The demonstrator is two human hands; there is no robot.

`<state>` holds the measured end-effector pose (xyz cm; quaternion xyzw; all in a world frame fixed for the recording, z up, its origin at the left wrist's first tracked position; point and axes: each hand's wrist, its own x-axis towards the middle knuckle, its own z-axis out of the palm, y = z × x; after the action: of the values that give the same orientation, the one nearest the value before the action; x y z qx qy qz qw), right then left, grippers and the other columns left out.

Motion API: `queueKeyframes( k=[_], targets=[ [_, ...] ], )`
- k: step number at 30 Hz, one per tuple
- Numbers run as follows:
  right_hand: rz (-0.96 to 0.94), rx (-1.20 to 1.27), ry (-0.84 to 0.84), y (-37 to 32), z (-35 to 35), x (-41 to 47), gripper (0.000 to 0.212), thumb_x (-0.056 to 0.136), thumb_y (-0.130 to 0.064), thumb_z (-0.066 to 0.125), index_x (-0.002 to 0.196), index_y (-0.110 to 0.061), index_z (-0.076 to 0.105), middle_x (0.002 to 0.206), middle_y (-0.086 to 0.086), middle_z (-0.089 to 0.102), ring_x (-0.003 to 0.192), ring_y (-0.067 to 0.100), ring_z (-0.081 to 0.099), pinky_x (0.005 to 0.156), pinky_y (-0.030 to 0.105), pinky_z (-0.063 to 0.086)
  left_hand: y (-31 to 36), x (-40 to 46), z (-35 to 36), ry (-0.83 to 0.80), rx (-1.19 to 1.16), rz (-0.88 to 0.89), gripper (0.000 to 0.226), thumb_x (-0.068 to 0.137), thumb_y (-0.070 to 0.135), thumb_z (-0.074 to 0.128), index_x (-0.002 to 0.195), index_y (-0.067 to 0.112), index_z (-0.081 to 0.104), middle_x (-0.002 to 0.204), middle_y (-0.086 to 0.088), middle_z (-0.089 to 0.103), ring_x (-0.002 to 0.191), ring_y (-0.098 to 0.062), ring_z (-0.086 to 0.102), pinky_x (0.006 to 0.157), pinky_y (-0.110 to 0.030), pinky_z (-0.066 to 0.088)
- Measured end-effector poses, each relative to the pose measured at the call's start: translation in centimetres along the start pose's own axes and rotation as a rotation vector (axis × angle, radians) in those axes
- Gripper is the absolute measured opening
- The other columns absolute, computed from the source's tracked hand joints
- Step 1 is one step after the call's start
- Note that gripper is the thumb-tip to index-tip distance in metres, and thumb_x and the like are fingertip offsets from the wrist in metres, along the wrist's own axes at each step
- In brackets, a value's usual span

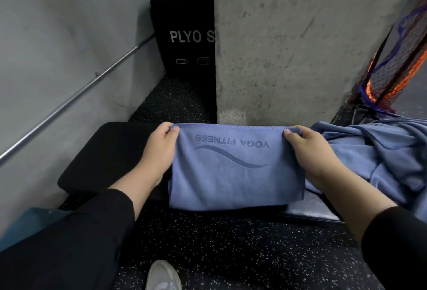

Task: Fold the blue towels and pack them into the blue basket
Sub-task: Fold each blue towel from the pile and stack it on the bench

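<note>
Black bench [108,158] is carrying the folded towel [235,174]; left hand [159,148] and right hand [309,151] are pinching its far corners (probably squaring the fold).

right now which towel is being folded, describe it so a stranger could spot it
Below the concrete pillar, on the black padded bench, lies the folded blue towel, its far corners pinched by the left hand and right hand. Unlike the rumpled towel heap beside it, it shows upside-down YOGA FITNESS lettering.

Gym: plyo box [184,35], speckled rubber floor [231,243], padded bench [104,155].
</note>
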<state>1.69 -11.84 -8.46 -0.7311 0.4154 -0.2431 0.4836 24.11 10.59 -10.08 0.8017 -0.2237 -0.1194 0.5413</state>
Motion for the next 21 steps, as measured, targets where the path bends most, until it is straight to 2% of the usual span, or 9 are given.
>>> queueKeyframes(
  k=[2, 5, 8, 10, 15, 18, 21],
  targets=[
    [-0.047, -0.108, 0.02, 0.3, 0.8, 0.7, 0.02, 0.099, -0.027, 0.052, 0.091, -0.015, 0.066, 0.077, -0.003, 0.066, 0.077, 0.017, 0.057, 0.068, 0.031, 0.043, -0.3, 0.8, 1.2, 0.034, 0.077, 0.021, 0.027, 0.104, 0.027, 0.045, 0.091, 0.007, 0.058, 0.075, -0.006, 0.052, 0.068, -0.012, 0.043, 0.063, -0.033, 0.035],
    [-0.14, -0.317, -0.049, 1.3, 2.4, 1.0, 0.02, 0.101, -0.02, 0.052, 0.088, -0.007, 0.061, 0.071, 0.004, 0.06, 0.068, 0.019, 0.05, 0.057, 0.03, 0.031, -1.0, 1.4, 2.6, 0.002, 0.24, 0.041, 0.025, 0.104, 0.024, 0.047, 0.09, 0.007, 0.059, 0.071, -0.008, 0.055, 0.063, -0.015, 0.044, 0.057, -0.033, 0.033],
    [-0.168, -0.49, -0.157, 2.9, 3.6, 1.1, 0.023, 0.101, -0.021, 0.049, 0.089, -0.004, 0.058, 0.078, 0.012, 0.063, 0.075, 0.029, 0.057, 0.061, 0.035, 0.032, -2.5, 1.4, 3.5, -0.129, 0.482, 0.081, 0.027, 0.103, 0.023, 0.048, 0.082, 0.007, 0.054, 0.072, -0.009, 0.058, 0.068, -0.026, 0.052, 0.06, -0.038, 0.038],
    [-0.201, -0.617, -0.197, 3.5, 4.2, 0.9, 0.023, 0.103, -0.022, 0.045, 0.095, -0.005, 0.058, 0.086, 0.016, 0.066, 0.084, 0.036, 0.061, 0.066, 0.038, 0.039, -2.9, 1.2, 3.6, -0.198, 0.623, 0.13, 0.03, 0.103, 0.023, 0.047, 0.077, 0.008, 0.047, 0.07, -0.004, 0.052, 0.073, -0.029, 0.051, 0.062, -0.04, 0.033],
    [-0.191, -0.831, -0.288, 2.7, 4.3, -0.3, 0.024, 0.106, -0.022, 0.038, 0.111, -0.006, 0.055, 0.102, 0.018, 0.068, 0.092, 0.037, 0.062, 0.071, 0.039, 0.041, -2.5, 1.0, 2.1, -0.277, 0.725, 0.117, 0.032, 0.105, 0.026, 0.04, 0.074, 0.02, 0.038, 0.072, -0.002, 0.052, 0.072, -0.028, 0.05, 0.06, -0.036, 0.031],
    [-0.162, -0.982, -0.442, 1.9, 3.7, -1.5, 0.022, 0.105, -0.018, 0.038, 0.118, -0.006, 0.052, 0.114, 0.015, 0.064, 0.1, 0.034, 0.062, 0.077, 0.036, 0.044, -2.7, 0.2, 0.8, -0.336, 0.747, 0.103, 0.028, 0.104, 0.027, 0.043, 0.079, 0.013, 0.045, 0.076, -0.008, 0.057, 0.075, -0.031, 0.055, 0.061, -0.036, 0.034],
    [-0.154, -0.934, -0.494, 1.6, 2.9, -3.2, 0.025, 0.106, -0.023, 0.035, 0.116, -0.01, 0.054, 0.11, 0.014, 0.064, 0.091, 0.028, 0.057, 0.081, 0.037, 0.044, -2.7, -0.8, -0.4, -0.405, 0.745, 0.104, 0.03, 0.103, 0.03, 0.045, 0.082, 0.009, 0.05, 0.078, -0.01, 0.061, 0.078, -0.032, 0.06, 0.061, -0.036, 0.039]
  ],
)
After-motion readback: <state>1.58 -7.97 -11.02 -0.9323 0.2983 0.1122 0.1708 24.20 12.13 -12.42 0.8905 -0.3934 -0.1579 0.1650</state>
